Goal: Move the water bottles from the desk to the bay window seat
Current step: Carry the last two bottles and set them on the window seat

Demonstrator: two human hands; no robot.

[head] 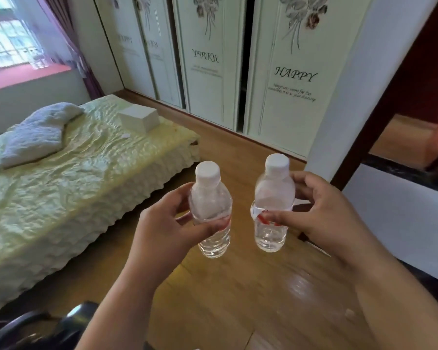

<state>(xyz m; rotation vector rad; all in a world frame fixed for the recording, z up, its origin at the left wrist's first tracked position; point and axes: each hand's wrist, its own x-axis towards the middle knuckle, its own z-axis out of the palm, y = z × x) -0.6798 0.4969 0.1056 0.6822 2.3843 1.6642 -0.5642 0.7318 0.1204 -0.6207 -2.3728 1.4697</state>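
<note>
"HAPPY" on wardrobe door [295,77], small script below illegible; bottle labels unreadable.

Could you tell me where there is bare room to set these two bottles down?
The window seat is bare left of the small items by the curtain. The bed is free in front of the pillow and box.

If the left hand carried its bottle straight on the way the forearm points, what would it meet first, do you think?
Probably nothing near: past the left hand and its bottle lies open wooden floor, then the wardrobe doors. The bed stays to the left, though depth is uncertain.
</note>
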